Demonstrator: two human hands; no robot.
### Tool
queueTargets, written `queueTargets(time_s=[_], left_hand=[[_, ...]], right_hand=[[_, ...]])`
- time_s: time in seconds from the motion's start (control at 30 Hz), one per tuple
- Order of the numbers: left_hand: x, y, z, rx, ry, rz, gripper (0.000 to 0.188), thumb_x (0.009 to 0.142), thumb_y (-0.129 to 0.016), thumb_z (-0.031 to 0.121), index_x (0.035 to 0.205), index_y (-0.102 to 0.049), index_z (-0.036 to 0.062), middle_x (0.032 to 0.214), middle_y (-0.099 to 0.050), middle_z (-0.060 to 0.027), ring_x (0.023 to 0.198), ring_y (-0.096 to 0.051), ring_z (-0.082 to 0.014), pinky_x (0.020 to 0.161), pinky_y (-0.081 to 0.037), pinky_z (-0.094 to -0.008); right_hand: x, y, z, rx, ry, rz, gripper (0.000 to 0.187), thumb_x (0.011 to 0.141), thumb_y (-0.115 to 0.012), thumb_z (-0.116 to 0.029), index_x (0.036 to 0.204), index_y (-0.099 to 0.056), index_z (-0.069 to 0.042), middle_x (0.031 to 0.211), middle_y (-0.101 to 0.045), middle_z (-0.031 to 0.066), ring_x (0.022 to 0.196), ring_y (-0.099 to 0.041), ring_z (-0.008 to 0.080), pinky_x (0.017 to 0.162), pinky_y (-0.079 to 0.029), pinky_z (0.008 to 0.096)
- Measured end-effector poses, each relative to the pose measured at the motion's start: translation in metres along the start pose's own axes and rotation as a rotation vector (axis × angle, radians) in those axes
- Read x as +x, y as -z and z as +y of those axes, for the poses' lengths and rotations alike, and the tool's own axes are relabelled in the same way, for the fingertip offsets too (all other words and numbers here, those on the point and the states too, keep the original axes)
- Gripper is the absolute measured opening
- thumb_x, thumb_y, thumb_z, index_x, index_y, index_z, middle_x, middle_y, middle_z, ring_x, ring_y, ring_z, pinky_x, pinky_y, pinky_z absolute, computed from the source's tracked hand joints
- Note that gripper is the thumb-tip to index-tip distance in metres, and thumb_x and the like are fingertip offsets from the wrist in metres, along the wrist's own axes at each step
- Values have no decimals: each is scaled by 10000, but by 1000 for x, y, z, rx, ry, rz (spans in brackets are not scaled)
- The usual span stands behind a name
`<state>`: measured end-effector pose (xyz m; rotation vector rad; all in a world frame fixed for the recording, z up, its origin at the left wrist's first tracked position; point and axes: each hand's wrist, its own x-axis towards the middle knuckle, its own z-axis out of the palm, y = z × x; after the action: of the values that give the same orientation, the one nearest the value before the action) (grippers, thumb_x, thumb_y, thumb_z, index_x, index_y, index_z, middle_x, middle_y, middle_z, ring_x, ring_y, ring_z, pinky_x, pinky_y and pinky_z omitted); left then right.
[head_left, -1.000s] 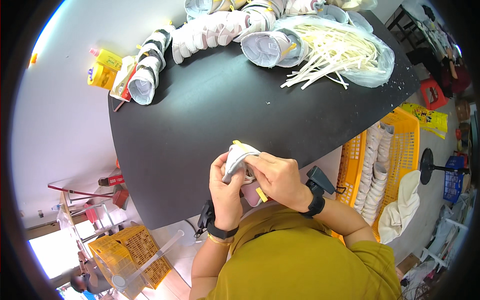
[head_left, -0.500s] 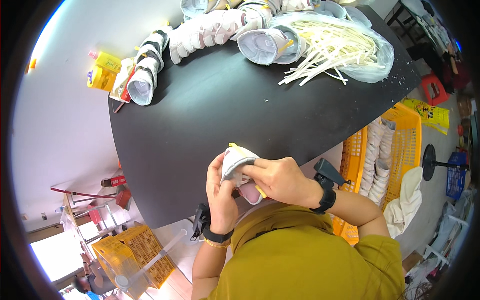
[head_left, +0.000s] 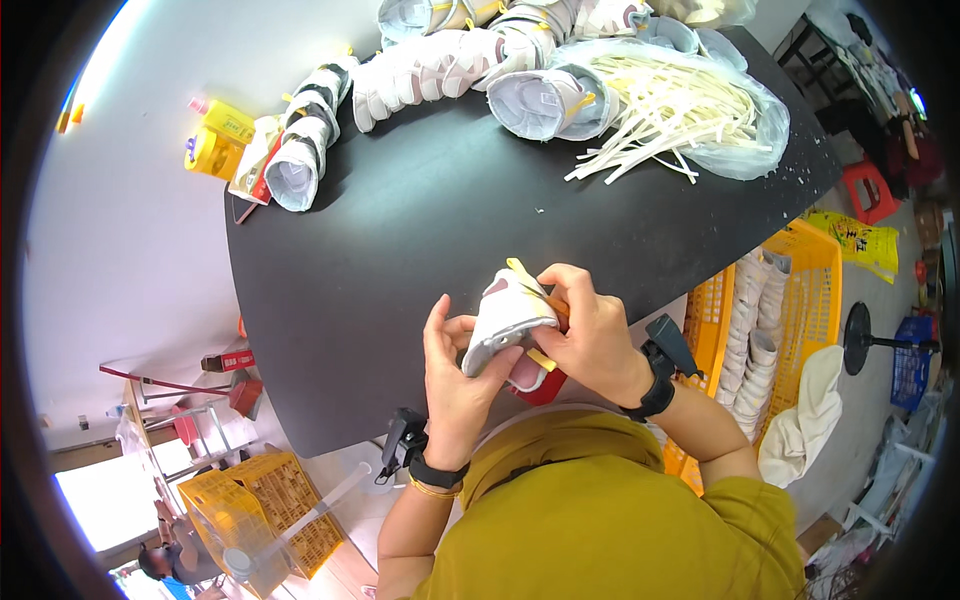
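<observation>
Just past the table's near edge, both my hands hold a white-and-pink shoe upper with grey lining and yellow tabs. My left hand grips its left side, the thumb at the lined edge and the fingers partly spread behind. My right hand pinches the right side between thumb and fingers. A thin orange piece shows by my right fingers; I cannot make out what it is. Part of a pink insole-like surface shows below the upper.
Rows of nested shoe uppers lie along the table's far side. A plastic bag of white strips lies far right. Yellow bottles stand far left. A yellow crate holding more uppers is at the table's right.
The upper has been raised, moved right and turned. My right fingers have left its opening and now grip its right side. My left hand's fingers have spread somewhat.
</observation>
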<state>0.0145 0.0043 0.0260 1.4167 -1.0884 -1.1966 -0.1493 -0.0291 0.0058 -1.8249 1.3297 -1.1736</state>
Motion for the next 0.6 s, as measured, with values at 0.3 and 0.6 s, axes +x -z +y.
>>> queueTargets(time_s=[0.3,0.6], left_hand=[[1,-6,-1,-414,334,-102,384,819,-372,-111,1109,-608,-23,839,-633,-68,616,-578,-144,534,-462,-273],[2,3,-10,-623,350,-140,301,853,-494,-23,1131,-603,9,876,-627,-67,628,-582,-132,494,-456,-244]], right_hand=[[23,9,-11,-40,-67,-33,207,822,-619,-85,1017,-552,-71,739,-652,154,645,-650,359,576,-507,411],[8,-1,-1,47,-210,-173,205,867,-630,-172,1009,-541,-52,714,-642,176,671,-654,373,595,-494,439]])
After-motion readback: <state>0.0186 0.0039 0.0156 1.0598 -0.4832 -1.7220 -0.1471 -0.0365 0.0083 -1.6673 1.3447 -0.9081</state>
